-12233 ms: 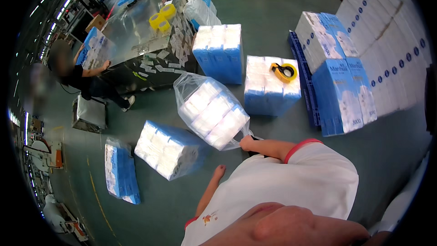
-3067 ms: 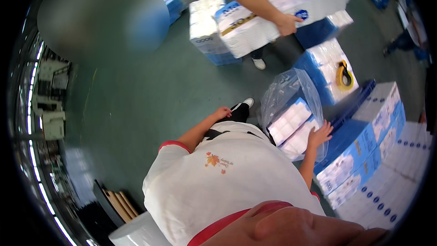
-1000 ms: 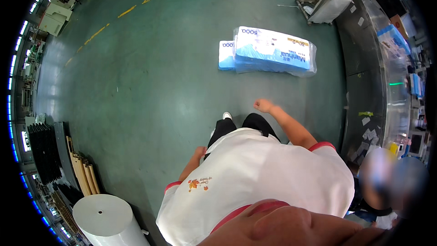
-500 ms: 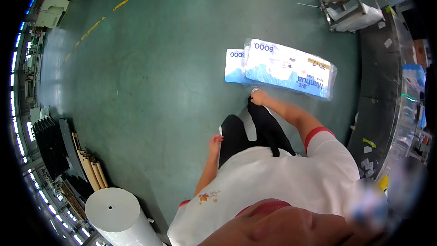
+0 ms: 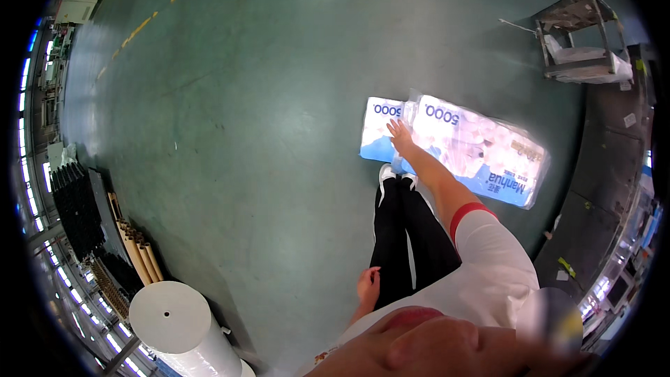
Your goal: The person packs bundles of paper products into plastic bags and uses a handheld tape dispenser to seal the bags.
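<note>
Two blue-and-white packs in clear plastic film lie on the floor in front of my feet. The larger pack (image 5: 481, 157) overlaps the right side of the smaller-looking one (image 5: 380, 129). What is inside them does not show. My right hand (image 5: 400, 137) is stretched forward over the place where the packs meet, its fingers spread. Whether it touches the film I cannot tell. Beside my thigh hangs my left hand (image 5: 368, 286), loosely bent with nothing visible in it.
A metal cart (image 5: 576, 35) holding a white plastic bundle stands at the far right, near a long dark metal unit (image 5: 593, 188). At the lower left are a big white roll (image 5: 171, 318), brown cardboard tubes (image 5: 136, 248) and stacked black parts (image 5: 73, 202).
My right hand has gone from my knee out to the packs, and its fingers have spread. My legs look straighter. My left hand has stayed by my thigh. The view has shifted.
</note>
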`<control>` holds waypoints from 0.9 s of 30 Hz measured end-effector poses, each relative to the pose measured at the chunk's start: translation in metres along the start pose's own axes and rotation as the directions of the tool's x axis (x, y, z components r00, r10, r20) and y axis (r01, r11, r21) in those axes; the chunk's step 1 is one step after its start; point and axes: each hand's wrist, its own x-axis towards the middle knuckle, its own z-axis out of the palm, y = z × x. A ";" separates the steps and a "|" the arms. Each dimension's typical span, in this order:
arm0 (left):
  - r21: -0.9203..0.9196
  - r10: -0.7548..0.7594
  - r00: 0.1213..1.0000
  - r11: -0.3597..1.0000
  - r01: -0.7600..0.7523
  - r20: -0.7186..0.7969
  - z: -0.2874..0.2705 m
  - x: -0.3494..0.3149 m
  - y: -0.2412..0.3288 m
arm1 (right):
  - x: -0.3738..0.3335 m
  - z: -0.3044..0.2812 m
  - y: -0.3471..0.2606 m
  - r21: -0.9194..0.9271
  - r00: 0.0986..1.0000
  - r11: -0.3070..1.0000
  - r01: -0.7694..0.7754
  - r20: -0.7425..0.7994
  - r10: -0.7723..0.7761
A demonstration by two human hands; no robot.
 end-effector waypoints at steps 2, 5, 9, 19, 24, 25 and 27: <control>-0.009 -0.064 0.998 0.998 0.064 -0.009 -0.005 0.007 0.006 | 0.023 0.013 0.013 -0.054 0.991 0.989 0.137 -0.002 -0.137; -0.020 -0.100 0.994 0.995 0.099 -0.044 -0.007 0.008 0.008 | 0.031 -0.002 0.014 0.326 0.912 0.940 0.103 0.346 -0.220; -0.050 -0.074 0.996 0.996 0.071 -0.050 -0.009 0.016 0.012 | -0.010 0.087 0.022 0.314 0.933 0.921 0.230 -0.340 -0.117; -0.055 -0.019 1.000 0.998 0.019 -0.015 0.015 0.032 0.024 | -0.100 0.030 0.018 0.266 0.971 0.933 0.241 -0.068 -0.231; -0.193 -0.019 1.000 0.981 0.016 -0.015 0.055 0.017 0.042 | -0.173 0.019 0.033 0.238 0.960 0.933 0.270 0.005 -0.279; -0.182 -0.003 1.000 0.983 -0.003 -0.030 0.065 0.006 0.043 | -0.193 0.016 0.042 0.232 0.958 0.933 0.275 0.020 -0.288; -0.209 -0.036 0.999 0.978 0.027 -0.038 0.089 -0.015 0.044 | -0.247 0.011 0.059 0.212 0.948 0.932 0.293 0.065 -0.313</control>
